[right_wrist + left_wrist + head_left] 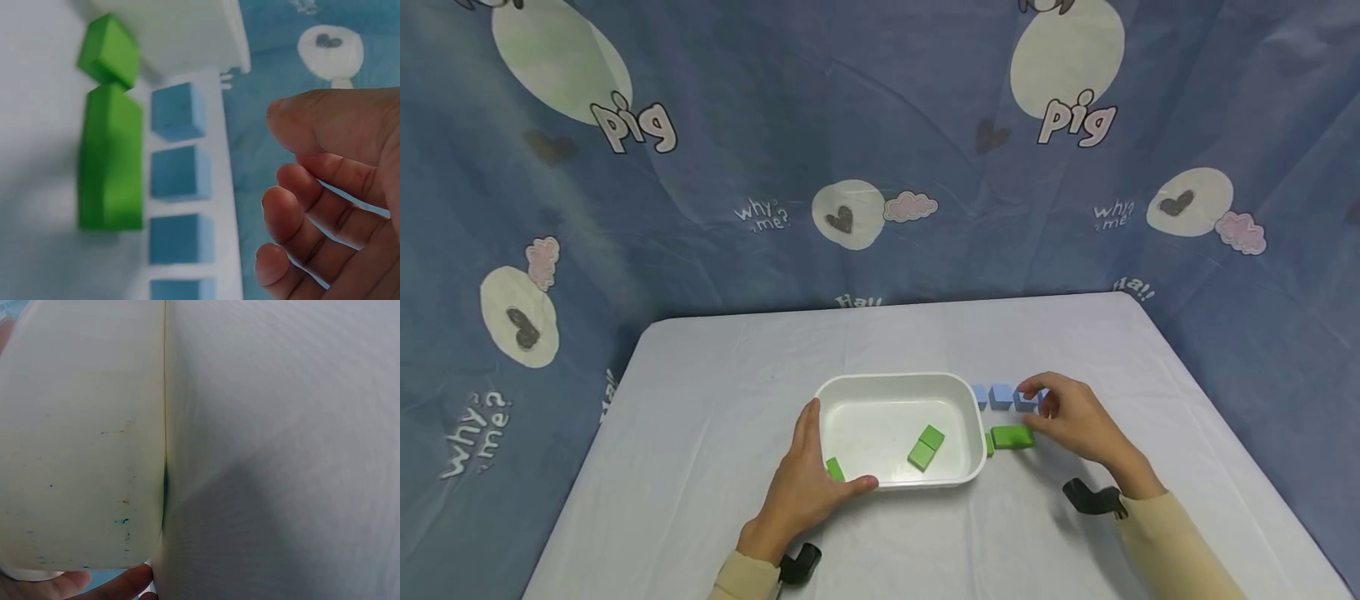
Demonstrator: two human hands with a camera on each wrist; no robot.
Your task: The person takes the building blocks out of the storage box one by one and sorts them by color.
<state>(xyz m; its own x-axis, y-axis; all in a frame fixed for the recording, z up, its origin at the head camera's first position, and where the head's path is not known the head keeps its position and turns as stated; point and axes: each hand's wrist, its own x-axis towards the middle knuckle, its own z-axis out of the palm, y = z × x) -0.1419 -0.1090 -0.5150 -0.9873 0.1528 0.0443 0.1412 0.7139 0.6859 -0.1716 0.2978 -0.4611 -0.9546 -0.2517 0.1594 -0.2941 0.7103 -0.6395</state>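
A white plastic tray stands on the table, its near left corner held by my left hand. The thumb lies along the front rim and the fingers against the left wall. Inside the tray are two green blocks side by side and another green block near the left wall. My right hand hovers over a row of blue cubes, thumb and fingertips apart with nothing between them. Near its thumb lies a longer green block, with a smaller green block at its end.
A white cloth covers the table. Behind it hangs a blue printed curtain. Several blue cubes line up right of the tray, partly hidden by the right hand. Black wrist cameras sit on both wrists.
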